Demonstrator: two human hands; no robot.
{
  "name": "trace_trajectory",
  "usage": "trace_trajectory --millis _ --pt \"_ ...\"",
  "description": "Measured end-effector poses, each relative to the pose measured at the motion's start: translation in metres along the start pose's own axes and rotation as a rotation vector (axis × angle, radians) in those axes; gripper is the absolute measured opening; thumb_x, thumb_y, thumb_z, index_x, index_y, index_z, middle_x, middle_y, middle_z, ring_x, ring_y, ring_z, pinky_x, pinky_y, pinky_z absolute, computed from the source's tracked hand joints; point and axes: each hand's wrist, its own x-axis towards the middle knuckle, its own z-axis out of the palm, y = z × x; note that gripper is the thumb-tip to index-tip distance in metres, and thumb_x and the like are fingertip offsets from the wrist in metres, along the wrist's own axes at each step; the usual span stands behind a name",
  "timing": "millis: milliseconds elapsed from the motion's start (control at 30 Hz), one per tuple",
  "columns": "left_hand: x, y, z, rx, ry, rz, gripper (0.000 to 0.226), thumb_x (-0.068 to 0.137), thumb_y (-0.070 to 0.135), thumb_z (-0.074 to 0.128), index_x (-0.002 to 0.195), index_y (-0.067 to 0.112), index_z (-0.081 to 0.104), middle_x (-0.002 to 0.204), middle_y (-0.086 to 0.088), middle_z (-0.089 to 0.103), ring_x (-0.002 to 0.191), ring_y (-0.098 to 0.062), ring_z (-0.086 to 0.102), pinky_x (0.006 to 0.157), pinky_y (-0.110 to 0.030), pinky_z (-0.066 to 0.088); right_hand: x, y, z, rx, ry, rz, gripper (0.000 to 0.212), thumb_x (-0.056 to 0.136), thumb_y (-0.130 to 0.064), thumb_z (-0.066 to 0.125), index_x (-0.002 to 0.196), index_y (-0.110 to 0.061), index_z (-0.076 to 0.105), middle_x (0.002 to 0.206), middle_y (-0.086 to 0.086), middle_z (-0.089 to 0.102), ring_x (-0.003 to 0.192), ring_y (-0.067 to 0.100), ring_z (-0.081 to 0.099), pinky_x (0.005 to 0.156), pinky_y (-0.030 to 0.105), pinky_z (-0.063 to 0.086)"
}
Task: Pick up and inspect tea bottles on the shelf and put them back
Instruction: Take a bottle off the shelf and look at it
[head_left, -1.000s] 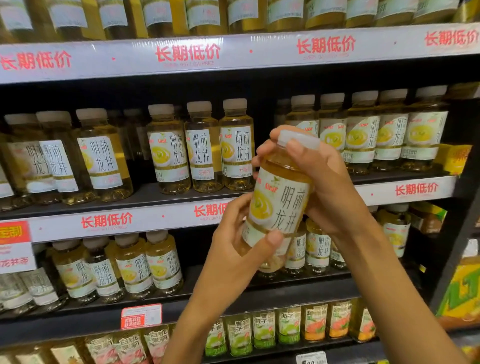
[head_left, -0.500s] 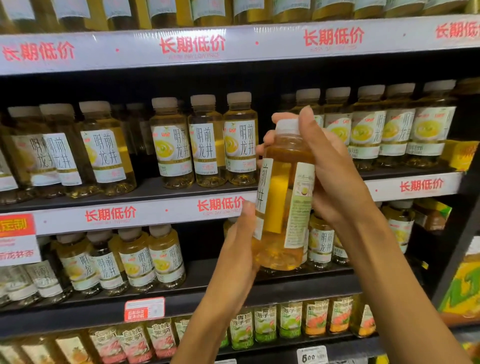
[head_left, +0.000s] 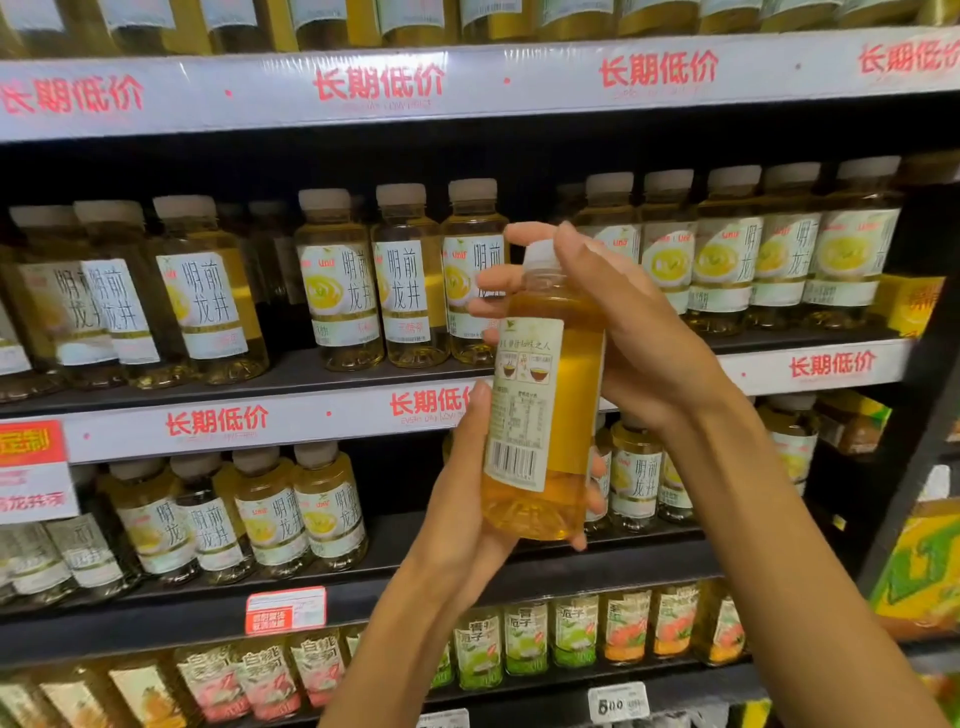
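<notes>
Clear plastic bottle of amber tea (head_left: 545, 395), full so judged fairly heavy with slick, slightly yielding walls, is held upright before the middle shelf (head_left: 311, 421), left hand (head_left: 467, 525) wrapped round the base, right hand (head_left: 634, 332) clasped over cap and shoulder.

Tea bottle (head_left: 545, 405) turned further between hands: front label gone, barcode and back panel facing camera.

tea bottle (head_left: 545, 400) upright, barcode facing camera | left hand (head_left: 467, 525) grips base | right hand (head_left: 639, 338) grips top
</notes>
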Motion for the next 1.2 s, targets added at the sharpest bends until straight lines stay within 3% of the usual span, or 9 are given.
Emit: trace_trajectory --millis 167,267,433,600,700,767,967,1100,1200 --pt "0.005 -0.004 -0.002 0.389 0.274 0.247 0.05 0.091 0.063 0.033 0.118 0.032 0.061 0.114 0.006 0.07 0.109 -0.01 0.064 0.098 -0.036 0.05 -0.003 -0.002 0.003 -0.223 0.183 -0.138 0.018 0.094 -0.028 0.055 0.107 -0.018 0.062 0.089 0.002 0.071 0.09 0.015 0.07 0.073 0.024 0.055" --pt "0.008 -0.005 0.008 0.578 0.26 0.336 0.049 0.086 0.063 0.043 0.124 0.034 0.054 0.114 0.015 0.067 0.109 -0.002 0.062 0.088 -0.019 0.051 -0.002 -0.003 0.004 -0.336 0.257 -0.168 0.014 0.095 -0.031 0.055 0.106 -0.024 0.062 0.096 0.002 0.071 0.092 0.011 0.068 0.073 0.022 0.055" --pt "0.017 0.0 0.012 0.444 0.241 0.266 0.056 0.078 0.071 0.044 0.116 0.033 0.062 0.111 0.005 0.072 0.105 -0.012 0.067 0.09 -0.034 0.054 0.001 -0.009 -0.012 -0.073 0.076 0.021 0.034 0.098 -0.026 0.047 0.13 -0.019 0.054 0.121 0.007 0.066 0.108 0.018 0.064 0.087 0.033 0.056" --pt "0.029 0.003 0.013 0.374 0.214 0.209 0.065 0.075 0.071 0.043 0.119 0.027 0.063 0.112 0.0 0.072 0.107 -0.017 0.066 0.091 -0.036 0.053 0.004 -0.004 -0.02 -0.004 0.079 -0.062 0.035 0.097 -0.016 0.046 0.132 -0.02 0.051 0.122 0.016 0.062 0.111 0.031 0.061 0.087 0.039 0.054" --pt "0.04 0.003 0.016 0.538 0.294 0.369 0.045 0.089 0.055 0.038 0.119 0.027 0.057 0.108 0.014 0.069 0.104 0.001 0.064 0.081 -0.014 0.051 0.005 -0.005 -0.021 -0.092 0.18 -0.191 0.03 0.098 -0.014 0.048 0.127 -0.019 0.055 0.12 0.015 0.063 0.112 0.032 0.061 0.086 0.037 0.056" --pt "0.048 0.006 0.013 0.648 0.376 0.469 0.043 0.091 0.049 0.042 0.124 0.022 0.052 0.106 0.019 0.065 0.102 0.006 0.061 0.077 -0.01 0.049 0.008 -0.006 -0.021 -0.22 0.25 -0.297 0.028 0.097 -0.013 0.052 0.125 -0.019 0.056 0.108 0.003 0.066 0.104 0.019 0.064 0.083 0.031 0.056" --pt "0.065 0.0 0.011 1.103 0.445 0.494 0.069 0.085 0.036 0.068 0.143 0.023 0.033 0.142 0.01 0.041 0.132 -0.002 0.036 0.107 -0.016 0.033 0.026 -0.001 -0.03 -0.403 0.375 -0.408 0.031 0.096 -0.01 0.056 0.126 -0.011 0.053 0.117 0.003 0.06 0.103 0.009 0.061 0.085 0.025 0.053" --pt "0.08 -0.002 0.014 1.116 0.546 0.482 0.065 0.087 0.026 0.068 0.143 0.017 0.036 0.141 0.005 0.045 0.129 -0.01 0.041 0.106 -0.034 0.04 0.036 0.008 -0.039 -0.428 0.376 -0.388 0.032 0.096 -0.01 0.056 0.127 -0.01 0.052 0.123 0.006 0.058 0.109 0.011 0.06 0.087 0.026 0.053" --pt "0.087 -0.005 0.017 1.157 0.597 0.492 0.062 0.089 0.024 0.066 0.143 0.014 0.037 0.139 0.002 0.045 0.128 -0.012 0.043 0.104 -0.035 0.042 0.046 0.015 -0.043 -0.494 0.411 -0.37 0.031 0.095 -0.014 0.058 0.125 -0.016 0.049 0.128 0.01 0.052 0.117 0.02 0.055 0.096 0.043 0.05"
